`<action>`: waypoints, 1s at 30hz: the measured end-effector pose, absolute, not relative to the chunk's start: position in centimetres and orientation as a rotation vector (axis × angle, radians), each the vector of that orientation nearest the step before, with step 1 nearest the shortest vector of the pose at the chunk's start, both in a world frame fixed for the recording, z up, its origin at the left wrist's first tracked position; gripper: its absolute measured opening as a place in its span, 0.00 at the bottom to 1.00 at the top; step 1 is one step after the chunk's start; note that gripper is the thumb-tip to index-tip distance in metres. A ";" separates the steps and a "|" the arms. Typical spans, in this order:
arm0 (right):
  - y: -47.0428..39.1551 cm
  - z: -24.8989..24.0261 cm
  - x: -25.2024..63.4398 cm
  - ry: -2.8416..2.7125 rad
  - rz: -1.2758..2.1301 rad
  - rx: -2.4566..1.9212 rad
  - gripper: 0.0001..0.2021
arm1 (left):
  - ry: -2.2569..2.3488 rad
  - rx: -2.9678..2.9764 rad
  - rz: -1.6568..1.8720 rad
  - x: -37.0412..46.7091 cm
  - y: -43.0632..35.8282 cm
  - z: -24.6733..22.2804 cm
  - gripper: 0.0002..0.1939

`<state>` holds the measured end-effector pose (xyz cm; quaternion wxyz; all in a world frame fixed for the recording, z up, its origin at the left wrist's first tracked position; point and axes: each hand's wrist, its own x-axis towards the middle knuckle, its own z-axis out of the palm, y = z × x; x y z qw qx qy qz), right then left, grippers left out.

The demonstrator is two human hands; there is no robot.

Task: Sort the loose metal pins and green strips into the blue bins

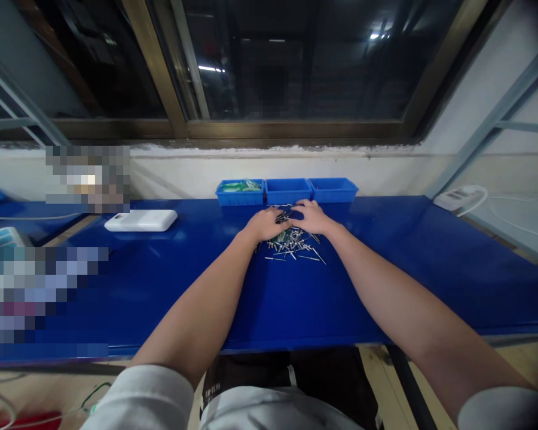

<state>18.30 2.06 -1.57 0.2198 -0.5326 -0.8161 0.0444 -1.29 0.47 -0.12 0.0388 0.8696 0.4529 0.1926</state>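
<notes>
A loose pile of small silver pins that look like blind rivets (296, 243) lies on the blue tabletop (291, 304). Green bits show among them. My left hand (268, 224) rests on the pile's left side, fingers curved and apart. From the right, my right hand (312, 218) touches the far part of the pile, its fingers spread. The two thumbs come close together over the middle. Some rivets lie beneath and between the hands, partly hidden, while a few are scattered at the near edge.
Behind the pile stand three blue bins: the left bin (241, 199) holds green-and-white items, beside a middle bin (288, 192) and a right bin (334, 191). A white device (141, 220) lies to the left. A white power strip (461, 197) with a cable sits far right.
</notes>
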 end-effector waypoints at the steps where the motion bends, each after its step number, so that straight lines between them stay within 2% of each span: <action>1: 2.1 -1.5 18.3 -2.264 0.124 -1.459 0.24 | 1.386 2.657 0.583 -1.3 0.5 -0.1 0.28; 7: 1.8 -0.9 18.4 -2.226 0.191 -1.271 0.09 | 1.353 2.652 0.659 -1.4 0.7 -0.3 0.20; 13: 1.7 -0.7 18.5 -2.138 0.308 -1.246 0.05 | 1.313 2.651 0.688 -1.4 0.8 -0.3 0.18; 18: 2.0 -0.8 18.8 -1.974 0.476 -1.241 0.07 | 1.296 2.653 0.755 -1.4 0.8 -0.2 0.16; 23: 2.1 -0.5 18.9 -1.885 0.626 -1.211 0.12 | 1.208 2.646 0.882 -1.2 0.3 0.4 0.14; 30: 1.5 0.1 18.5 -1.943 0.584 -1.221 0.21 | 1.209 2.705 0.941 -1.1 0.4 0.6 0.14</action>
